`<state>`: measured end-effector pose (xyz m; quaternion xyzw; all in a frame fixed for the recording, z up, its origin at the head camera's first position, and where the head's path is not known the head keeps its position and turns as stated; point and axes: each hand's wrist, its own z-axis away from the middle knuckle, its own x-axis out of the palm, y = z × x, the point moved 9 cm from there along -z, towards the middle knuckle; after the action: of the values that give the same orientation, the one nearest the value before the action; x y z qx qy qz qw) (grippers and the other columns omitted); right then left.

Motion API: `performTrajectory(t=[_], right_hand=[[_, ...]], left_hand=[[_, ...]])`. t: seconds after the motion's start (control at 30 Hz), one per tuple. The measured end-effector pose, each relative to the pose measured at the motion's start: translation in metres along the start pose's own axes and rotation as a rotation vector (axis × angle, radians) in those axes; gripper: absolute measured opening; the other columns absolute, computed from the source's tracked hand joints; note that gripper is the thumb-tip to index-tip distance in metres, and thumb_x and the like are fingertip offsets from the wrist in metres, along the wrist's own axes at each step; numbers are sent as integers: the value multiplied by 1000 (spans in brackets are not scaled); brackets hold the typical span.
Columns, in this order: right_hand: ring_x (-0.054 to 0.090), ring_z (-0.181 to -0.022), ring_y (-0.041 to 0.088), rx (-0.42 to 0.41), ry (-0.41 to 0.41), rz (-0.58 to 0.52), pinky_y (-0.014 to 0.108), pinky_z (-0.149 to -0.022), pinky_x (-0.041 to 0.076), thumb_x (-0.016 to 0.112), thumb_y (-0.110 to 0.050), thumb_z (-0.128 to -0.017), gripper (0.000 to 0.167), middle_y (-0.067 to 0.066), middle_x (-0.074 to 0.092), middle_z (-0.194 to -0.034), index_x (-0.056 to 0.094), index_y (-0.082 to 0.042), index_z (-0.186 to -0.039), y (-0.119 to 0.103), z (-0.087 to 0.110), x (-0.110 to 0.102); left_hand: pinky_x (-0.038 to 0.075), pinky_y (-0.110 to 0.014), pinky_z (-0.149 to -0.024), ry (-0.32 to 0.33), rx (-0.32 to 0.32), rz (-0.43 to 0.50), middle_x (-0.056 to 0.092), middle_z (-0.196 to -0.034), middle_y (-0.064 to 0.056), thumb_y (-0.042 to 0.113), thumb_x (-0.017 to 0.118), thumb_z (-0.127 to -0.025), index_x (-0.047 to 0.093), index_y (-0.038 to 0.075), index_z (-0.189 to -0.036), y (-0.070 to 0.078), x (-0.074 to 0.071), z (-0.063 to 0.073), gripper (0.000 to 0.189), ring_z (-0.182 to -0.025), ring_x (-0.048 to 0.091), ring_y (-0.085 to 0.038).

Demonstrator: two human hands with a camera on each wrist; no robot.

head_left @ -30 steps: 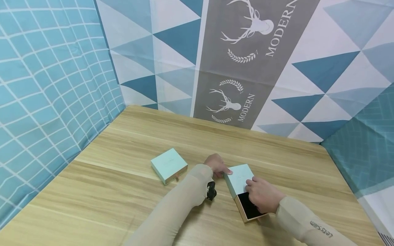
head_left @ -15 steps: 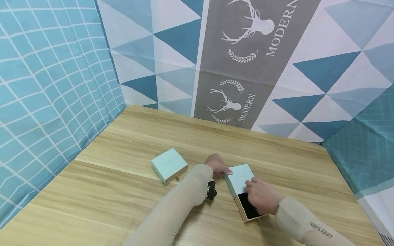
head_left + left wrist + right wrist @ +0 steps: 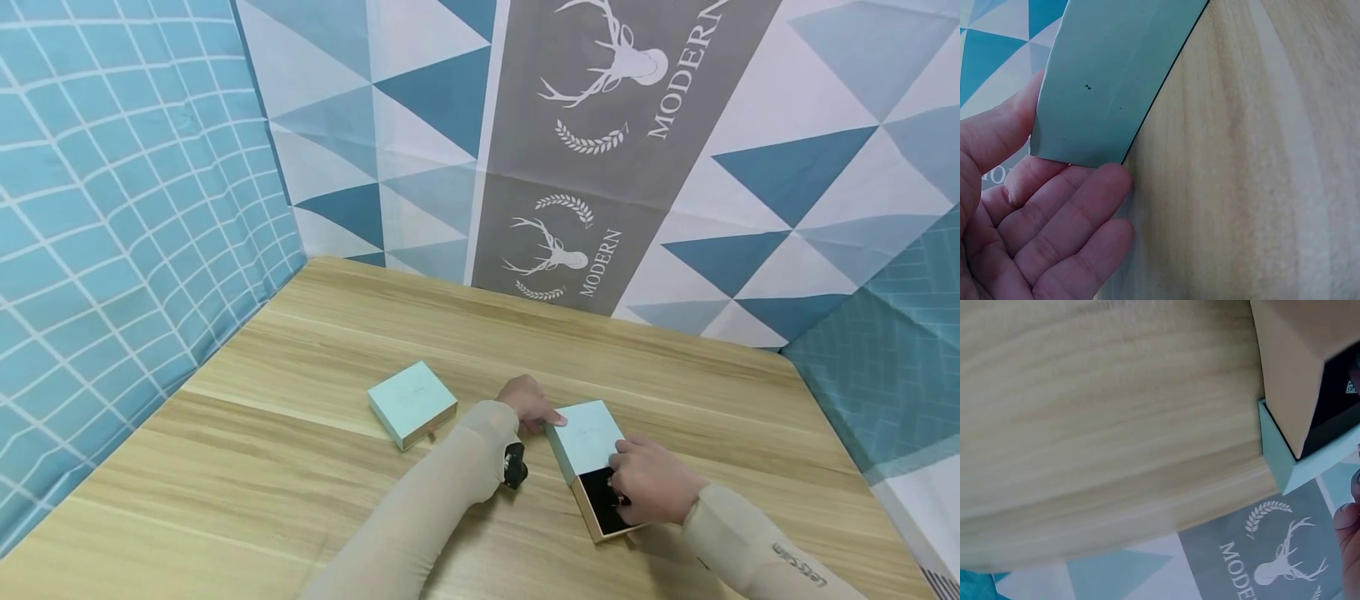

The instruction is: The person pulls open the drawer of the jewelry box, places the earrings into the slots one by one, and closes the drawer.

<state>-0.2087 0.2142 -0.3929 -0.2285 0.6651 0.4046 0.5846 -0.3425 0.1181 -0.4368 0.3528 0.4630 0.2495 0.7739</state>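
A pale mint drawer box [image 3: 585,440] lies on the table at right, its black-lined drawer [image 3: 587,510] pulled partway out toward me. My left hand [image 3: 528,402] grips the sleeve's far left corner. In the left wrist view, its thumb [image 3: 1007,128] lies along one edge and its fingers bend at the end. My right hand [image 3: 654,482] reaches over the drawer, fingers curled down into it. Something small and shiny [image 3: 621,499] shows at its fingertips, too small to name. The right wrist view shows the drawer's tan outer wall [image 3: 1288,375] and only part of that hand.
A second mint box [image 3: 412,398], shut, with a small pull tab, lies left of my left forearm on the wooden table [image 3: 300,467]. A black wrist device [image 3: 514,465] sits on my left wrist. Patterned cloth walls [image 3: 420,125] stand behind and beside the table.
My right hand has shifted slightly right and lifted a little, and a small shiny thing now shows at its fingertips. The left hand and both boxes stay put.
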Motion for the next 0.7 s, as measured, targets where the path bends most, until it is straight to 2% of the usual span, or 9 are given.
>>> performTrajectory(t=[0.23, 0.37, 0.53, 0.7], right_hand=[[30, -57, 8, 24, 49, -11, 23, -55, 28, 77, -29, -63, 25, -14, 40, -57, 57, -20, -51, 0, 4, -5], [29, -57, 6, 32, 63, -57, 22, -55, 28, 79, -32, -67, 24, -17, 42, -57, 61, -22, -54, 1, 7, -7], [42, -62, 5, 59, 65, -164, 23, -57, 35, 78, -23, -64, 10, -18, 53, -65, 68, -22, -65, 4, 11, -8], [45, -62, 4, 65, 61, -190, 22, -53, 33, 80, -21, -62, 13, -19, 56, -68, 68, -23, -66, 4, 13, -5]], left_hand=[[51, -25, -55, -5, 1, 3, 61, -71, -4, 21, 86, -72, 58, 6, -74, 0, 2, -1, 32, -58, 63, -16], [51, -25, -54, -6, 0, 2, 60, -69, -4, 21, 86, -72, 55, 7, -69, -1, 2, -3, 34, -57, 63, -16], [51, -25, -54, -3, -2, 3, 59, -68, -3, 21, 86, -72, 51, 9, -66, -1, 3, -4, 37, -56, 63, -16], [51, -25, -53, -3, -2, 11, 58, -67, -3, 20, 86, -72, 49, 11, -64, -1, 3, -4, 39, -56, 62, -16]])
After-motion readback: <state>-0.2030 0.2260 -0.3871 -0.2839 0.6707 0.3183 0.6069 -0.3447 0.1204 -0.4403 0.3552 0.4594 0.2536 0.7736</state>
